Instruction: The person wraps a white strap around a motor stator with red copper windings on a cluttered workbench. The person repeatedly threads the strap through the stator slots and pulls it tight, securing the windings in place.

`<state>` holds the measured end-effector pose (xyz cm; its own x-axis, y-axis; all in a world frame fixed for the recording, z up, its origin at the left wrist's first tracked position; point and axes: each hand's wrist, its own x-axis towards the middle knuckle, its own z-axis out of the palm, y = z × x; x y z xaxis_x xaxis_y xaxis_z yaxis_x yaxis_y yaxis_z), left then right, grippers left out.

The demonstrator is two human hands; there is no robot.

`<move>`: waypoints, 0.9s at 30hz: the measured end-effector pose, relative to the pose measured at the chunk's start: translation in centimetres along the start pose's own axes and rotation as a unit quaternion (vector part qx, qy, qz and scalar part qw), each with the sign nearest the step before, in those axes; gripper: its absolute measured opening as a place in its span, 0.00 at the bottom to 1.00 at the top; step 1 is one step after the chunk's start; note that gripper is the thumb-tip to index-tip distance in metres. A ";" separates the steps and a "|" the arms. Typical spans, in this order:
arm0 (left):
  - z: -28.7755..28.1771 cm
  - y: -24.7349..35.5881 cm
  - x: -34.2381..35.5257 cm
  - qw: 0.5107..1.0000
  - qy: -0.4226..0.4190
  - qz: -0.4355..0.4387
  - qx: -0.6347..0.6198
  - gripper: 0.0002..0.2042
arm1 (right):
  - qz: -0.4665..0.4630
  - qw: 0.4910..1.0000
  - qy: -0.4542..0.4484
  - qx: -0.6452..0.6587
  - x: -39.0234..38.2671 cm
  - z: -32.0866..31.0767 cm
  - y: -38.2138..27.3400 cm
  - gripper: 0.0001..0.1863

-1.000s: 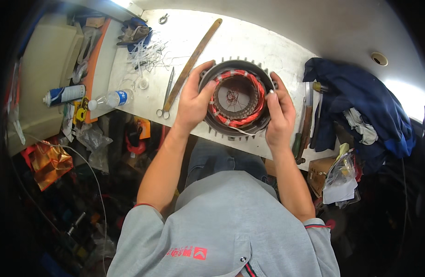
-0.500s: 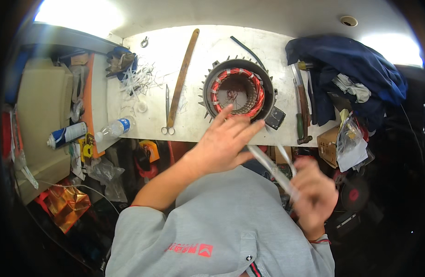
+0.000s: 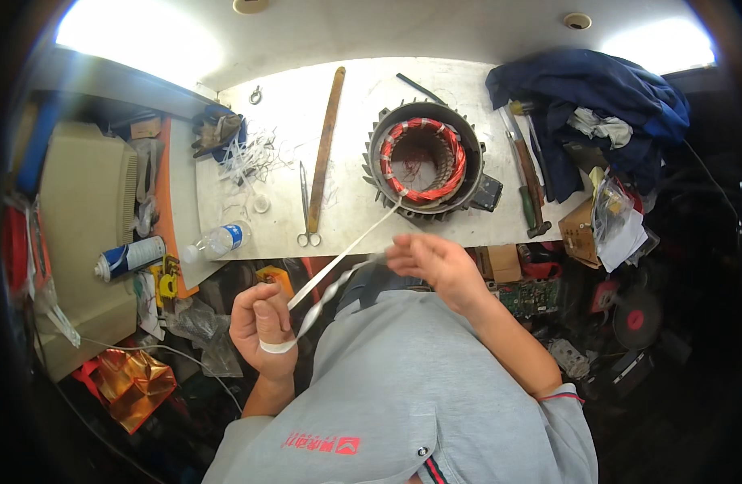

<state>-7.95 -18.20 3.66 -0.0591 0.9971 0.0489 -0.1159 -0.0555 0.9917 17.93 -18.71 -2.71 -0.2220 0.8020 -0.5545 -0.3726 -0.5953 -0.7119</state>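
A motor stator (image 3: 473, 153) in a finned grey housing stands on the white bench, its ring of red coil windings (image 3: 447, 189) bound with white ties. From the near side of the windings a white lacing tape (image 3: 348, 248) runs taut down to my left hand (image 3: 262, 327). My left hand is closed on the tape, which also wraps around the base of the thumb. A twisted length of the same tape leads from there to the fingertips of my right hand (image 3: 439, 270), just in front of the bench edge. Those fingertips look closed on it, though the tape's end is blurred.
Left of the stator lie a long wooden strip (image 3: 327, 145), scissors (image 3: 305, 206), tape scraps (image 3: 250, 157) and a plastic bottle (image 3: 217, 240). To its right are a hammer (image 3: 532, 181), other hand tools and a dark blue cloth (image 3: 605, 97). A black box (image 3: 488, 192) juts from the housing.
My left hand has moved from the stator's near edge down and left, drawing the tape taut. My right hand has come up and left toward the bench edge. The view has shifted slightly.
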 end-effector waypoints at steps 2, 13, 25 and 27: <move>-1.0 -0.4 -1.1 0.997 0.008 -0.052 -0.056 0.13 | 0.013 0.967 0.008 0.254 2.1 1.3 0.7 0.22; -8.2 -6.2 -2.3 0.949 -0.150 -0.267 0.075 0.23 | -0.084 0.986 0.129 0.064 1.3 5.6 0.8 0.11; 3.2 -6.7 0.7 0.890 -0.176 -0.414 -0.069 0.08 | -0.315 0.809 0.033 -0.496 -3.6 2.7 2.1 0.12; 2.8 -7.0 0.4 0.863 -0.172 -0.455 -0.136 0.08 | -0.159 0.938 0.093 -0.294 -2.5 1.3 2.8 0.14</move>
<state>-4.40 -17.29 -2.93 0.4722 0.5874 -0.6573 -0.1895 0.7958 0.5751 16.29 -22.33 -2.71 -0.0025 0.9540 -0.2997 0.1797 -0.2944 -0.9386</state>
